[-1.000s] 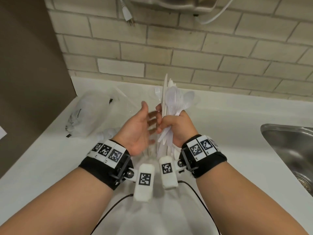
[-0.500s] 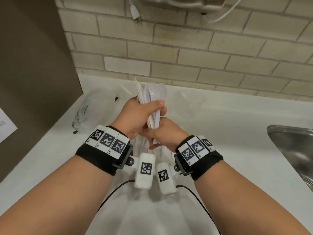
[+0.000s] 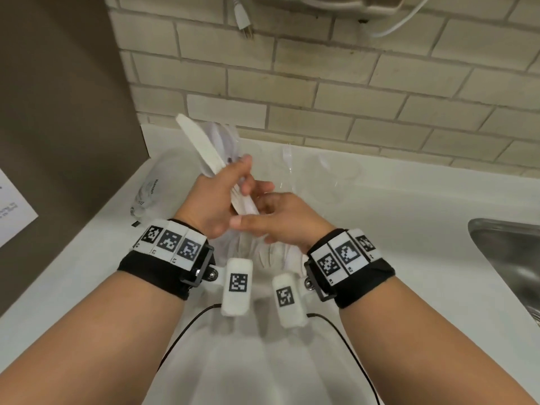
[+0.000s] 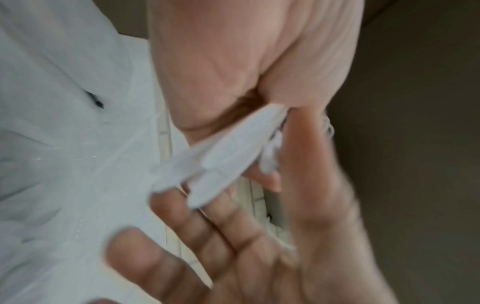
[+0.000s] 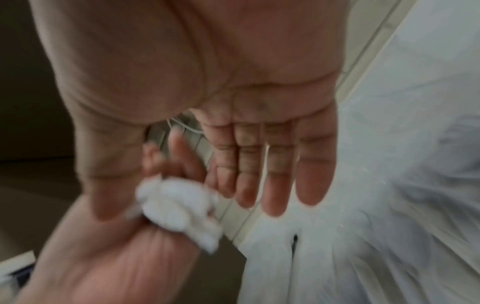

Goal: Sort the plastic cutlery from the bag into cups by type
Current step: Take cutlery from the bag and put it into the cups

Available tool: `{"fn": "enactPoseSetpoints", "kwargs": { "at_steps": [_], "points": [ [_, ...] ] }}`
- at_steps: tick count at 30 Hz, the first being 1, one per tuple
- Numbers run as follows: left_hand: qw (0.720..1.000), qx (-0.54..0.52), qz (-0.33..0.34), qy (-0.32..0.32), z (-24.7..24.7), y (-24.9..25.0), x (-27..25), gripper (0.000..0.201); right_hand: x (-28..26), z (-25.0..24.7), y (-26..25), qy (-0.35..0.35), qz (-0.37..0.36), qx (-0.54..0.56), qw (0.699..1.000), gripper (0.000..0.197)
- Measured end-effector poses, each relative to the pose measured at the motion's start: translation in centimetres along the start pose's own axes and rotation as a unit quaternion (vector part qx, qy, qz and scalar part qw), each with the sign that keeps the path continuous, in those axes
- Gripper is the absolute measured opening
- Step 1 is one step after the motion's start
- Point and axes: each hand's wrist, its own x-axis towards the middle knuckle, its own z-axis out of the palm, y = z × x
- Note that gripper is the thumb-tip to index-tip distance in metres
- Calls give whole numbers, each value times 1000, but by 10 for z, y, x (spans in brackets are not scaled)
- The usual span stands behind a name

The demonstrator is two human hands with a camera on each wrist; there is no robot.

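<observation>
My left hand (image 3: 217,200) grips a bundle of white plastic cutlery (image 3: 204,153) by the handles, with the heads pointing up and away toward the tiled wall (image 3: 321,92). My right hand (image 3: 280,217) is just beside it with straight, relaxed fingers and holds nothing; it is under the handle ends. The bag (image 3: 152,188) lies on the counter (image 3: 409,229) at the left, and the clear cups (image 3: 330,179) stand behind my hands, one already with a fork (image 3: 287,154) in it, I think. For this step I should keep the left grip firm but not too tight, so one piece can slide out. The right fingers should pinch only one handle, after I look at its head to know the type. The pieces are smooth and may slip together.
</observation>
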Motion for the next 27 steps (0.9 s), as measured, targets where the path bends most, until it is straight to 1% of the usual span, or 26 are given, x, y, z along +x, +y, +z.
{"fn": "enactPoseSetpoints", "kwargs": {
  "at_steps": [1,2,4,5,7,9,12,14,15,17,18,21,22,25,27],
  "points": [
    [999,-29,1,35,-6,3,3,28,3,-5,-2,45,-7,-17,999,40],
    [998,-23,-2,63,-12,4,4,26,4,-9,-5,90,-21,-14,996,36],
    [995,54,-18,82,-21,4,2,20,7,-14,-15,159,-62,29,985,22],
    [992,92,-25,77,-22,2,0,20,8,-14,-21,171,-85,50,980,15],
    [987,143,-32,66,-19,-3,-5,23,10,-10,-31,160,-124,71,977,10],
    [982,173,-36,60,-15,-7,-7,25,13,-5,-36,144,-147,81,975,17],
    [977,210,-13,37,-16,-9,-11,17,20,2,-35,135,-131,94,978,32],
    [971,239,13,17,-17,-9,-13,21,24,6,-32,137,-109,100,979,33],
    [969,246,17,11,-18,-10,-14,20,27,7,-30,142,-102,102,979,29],
    [973,230,5,8,-20,-11,-15,21,30,10,-27,150,-96,106,978,19],
    [976,216,-2,6,-21,-11,-16,23,31,10,-27,153,-95,106,978,16],
    [982,188,-8,-11,-27,-15,-16,17,36,9,-24,168,-78,110,976,20],
    [984,179,-13,-9,-27,-17,-17,18,37,9,-24,170,-74,116,976,21],
    [988,153,-28,24,-26,-19,-15,39,39,7,-25,174,-58,135,974,17],
    [988,146,-40,40,-26,-20,-12,47,41,4,-28,207,-51,210,954,10]
  ]
}}
